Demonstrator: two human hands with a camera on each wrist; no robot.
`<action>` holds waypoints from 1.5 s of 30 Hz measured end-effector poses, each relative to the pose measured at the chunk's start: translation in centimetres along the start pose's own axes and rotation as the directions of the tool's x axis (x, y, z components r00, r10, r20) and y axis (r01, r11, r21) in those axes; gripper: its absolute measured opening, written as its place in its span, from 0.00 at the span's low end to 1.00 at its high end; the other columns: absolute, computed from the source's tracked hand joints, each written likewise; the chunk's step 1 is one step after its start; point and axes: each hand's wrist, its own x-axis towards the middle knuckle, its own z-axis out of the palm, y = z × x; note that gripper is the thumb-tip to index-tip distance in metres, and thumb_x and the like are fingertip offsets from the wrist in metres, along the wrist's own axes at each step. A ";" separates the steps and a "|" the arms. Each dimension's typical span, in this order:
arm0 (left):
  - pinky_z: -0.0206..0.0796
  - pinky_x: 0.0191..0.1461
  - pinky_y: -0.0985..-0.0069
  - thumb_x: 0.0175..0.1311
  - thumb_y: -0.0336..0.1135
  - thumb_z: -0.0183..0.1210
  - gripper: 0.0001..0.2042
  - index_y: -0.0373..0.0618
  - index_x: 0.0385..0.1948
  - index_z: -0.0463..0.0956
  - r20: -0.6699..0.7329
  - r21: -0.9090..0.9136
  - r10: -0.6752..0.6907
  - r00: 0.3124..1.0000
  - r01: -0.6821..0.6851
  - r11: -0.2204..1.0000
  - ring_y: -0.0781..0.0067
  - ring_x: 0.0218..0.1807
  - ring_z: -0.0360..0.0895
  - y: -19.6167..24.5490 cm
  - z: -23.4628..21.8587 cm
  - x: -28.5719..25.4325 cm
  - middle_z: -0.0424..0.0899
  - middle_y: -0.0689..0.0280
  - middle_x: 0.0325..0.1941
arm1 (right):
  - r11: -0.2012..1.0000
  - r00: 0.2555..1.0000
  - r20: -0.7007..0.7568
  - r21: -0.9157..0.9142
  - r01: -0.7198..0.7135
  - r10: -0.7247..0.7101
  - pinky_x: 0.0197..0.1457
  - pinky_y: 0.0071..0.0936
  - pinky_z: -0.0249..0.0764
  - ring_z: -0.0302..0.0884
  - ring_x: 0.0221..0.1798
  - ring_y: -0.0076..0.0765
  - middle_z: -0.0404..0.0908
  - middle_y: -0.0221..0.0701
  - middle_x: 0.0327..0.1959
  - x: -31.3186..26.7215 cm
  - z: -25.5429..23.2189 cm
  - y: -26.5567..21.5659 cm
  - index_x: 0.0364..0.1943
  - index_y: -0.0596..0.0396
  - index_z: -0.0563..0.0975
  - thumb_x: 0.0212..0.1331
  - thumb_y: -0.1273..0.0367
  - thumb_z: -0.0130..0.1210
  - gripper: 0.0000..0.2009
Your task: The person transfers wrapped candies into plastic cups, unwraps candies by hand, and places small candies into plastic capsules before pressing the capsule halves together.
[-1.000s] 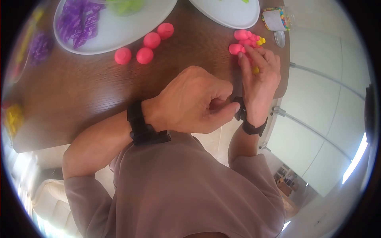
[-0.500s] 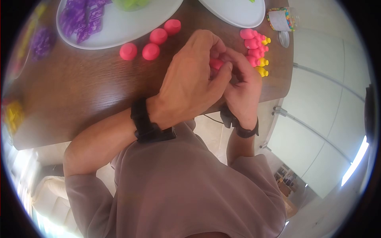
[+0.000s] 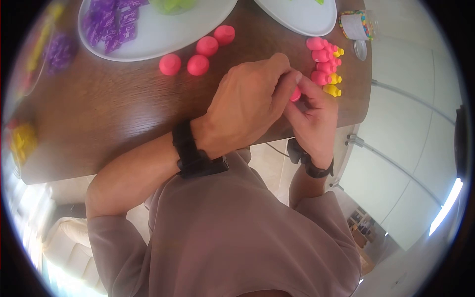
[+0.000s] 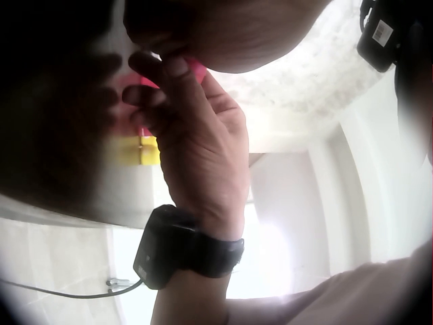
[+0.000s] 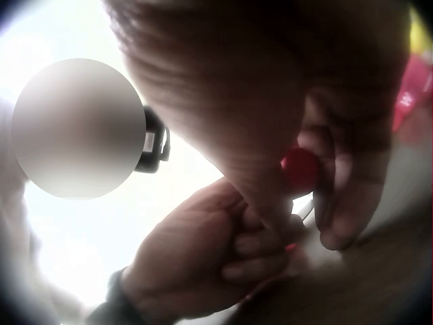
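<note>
A small pink bottle [image 3: 295,94] is between my two hands, mostly covered by fingers. My right hand [image 3: 316,116] pinches it between thumb and fingers; its rounded red-looking body [image 5: 300,169] shows there in the right wrist view. My left hand [image 3: 245,104] has its fingers curled in from the other side, thumb and forefinger at the bottle's end. Just beyond the right hand, several pink bottles [image 3: 321,77] lie on their sides in a row, with yellow bottles [image 3: 332,90] along their right side. Several round pink pieces [image 3: 198,65] stand left of the hands.
A white oval plate [image 3: 163,47] with purple packets [image 3: 113,24] is at the far left, and another white plate [image 3: 302,22] at the far right. A jar of colourful beads [image 3: 355,25] lies beside its lid [image 3: 360,49] near the table's right edge. Yellow packets [image 3: 23,142] are at left.
My right hand has come back from the row of bottles with a pink bottle and met my left hand. Since half a second ago both hands have shifted slightly right together.
</note>
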 end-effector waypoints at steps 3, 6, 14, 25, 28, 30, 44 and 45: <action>0.64 0.28 0.69 0.74 0.33 0.56 0.10 0.37 0.33 0.75 0.033 0.003 -0.080 0.996 0.080 0.997 0.64 0.22 0.74 -0.1 -0.2 0.1 0.78 0.55 0.23 | 0.985 0.998 0.024 -0.164 -0.053 0.058 0.48 0.20 0.78 0.84 0.44 0.23 0.87 0.33 0.42 0.0 -0.1 0.0 0.56 0.62 0.81 0.55 0.81 0.63 0.21; 0.62 0.28 0.72 0.76 0.35 0.55 0.12 0.37 0.32 0.75 0.076 -0.076 -0.197 0.977 0.203 0.976 0.72 0.23 0.71 0.4 -0.8 0.9 0.76 0.61 0.21 | 0.999 1.000 0.008 -0.025 0.023 -0.023 0.49 0.22 0.79 0.84 0.46 0.24 0.87 0.35 0.45 0.2 0.3 0.8 0.58 0.63 0.79 0.56 0.81 0.65 0.23; 0.55 0.27 0.84 0.80 0.41 0.53 0.16 0.42 0.30 0.77 0.113 -0.385 -0.293 0.949 0.314 0.868 0.90 0.25 0.62 -0.6 -0.8 1.4 0.72 0.78 0.23 | 0.953 0.983 -0.148 0.265 0.147 -0.110 0.55 0.23 0.80 0.84 0.49 0.25 0.87 0.38 0.50 -0.1 1.2 2.4 0.65 0.64 0.75 0.58 0.81 0.66 0.27; 0.51 0.26 0.87 0.79 0.45 0.54 0.16 0.44 0.31 0.78 0.151 -0.362 -0.388 0.909 0.416 0.834 0.92 0.24 0.61 0.1 -1.0 1.5 0.69 0.78 0.20 | 0.987 0.783 -0.605 -0.146 0.068 -0.143 0.45 0.23 0.79 0.83 0.40 0.27 0.89 0.39 0.43 4.8 -10.6 1.0 0.56 0.67 0.80 0.66 0.70 0.64 0.18; 0.51 0.26 0.86 0.79 0.45 0.55 0.17 0.43 0.31 0.78 0.134 -0.379 -0.348 0.928 0.372 0.847 0.91 0.23 0.60 -0.4 -0.8 1.4 0.69 0.78 0.20 | 0.965 0.741 -0.638 -0.258 0.048 -0.208 0.43 0.22 0.77 0.82 0.37 0.25 0.88 0.35 0.37 8.0 -15.1 1.0 0.55 0.67 0.82 0.64 0.66 0.66 0.20; 0.52 0.26 0.86 0.79 0.44 0.55 0.17 0.43 0.30 0.78 0.138 -0.363 -0.347 0.928 0.374 0.854 0.91 0.24 0.60 -0.1 -1.3 1.4 0.69 0.78 0.21 | 0.954 0.724 -0.650 -0.297 0.037 -0.231 0.41 0.20 0.76 0.81 0.34 0.23 0.87 0.32 0.33 10.5 -18.4 1.9 0.54 0.68 0.82 0.62 0.63 0.69 0.23; 0.52 0.27 0.85 0.79 0.44 0.54 0.16 0.43 0.31 0.78 0.142 -0.365 -0.364 0.920 0.391 0.845 0.91 0.25 0.60 -0.7 -0.6 1.4 0.70 0.78 0.22 | 0.882 0.866 -0.489 -0.448 -0.147 -0.104 0.37 0.21 0.73 0.78 0.33 0.21 0.84 0.29 0.31 9.2 -17.1 2.0 0.56 0.66 0.82 0.61 0.59 0.69 0.25; 0.52 0.27 0.86 0.79 0.44 0.54 0.16 0.43 0.31 0.78 0.147 -0.373 -0.371 0.917 0.399 0.837 0.91 0.24 0.60 -0.6 -0.7 1.4 0.70 0.78 0.22 | 0.910 0.891 -0.445 -0.402 -0.105 -0.094 0.41 0.21 0.74 0.79 0.37 0.22 0.85 0.30 0.34 8.3 -15.7 0.7 0.58 0.65 0.81 0.63 0.63 0.66 0.23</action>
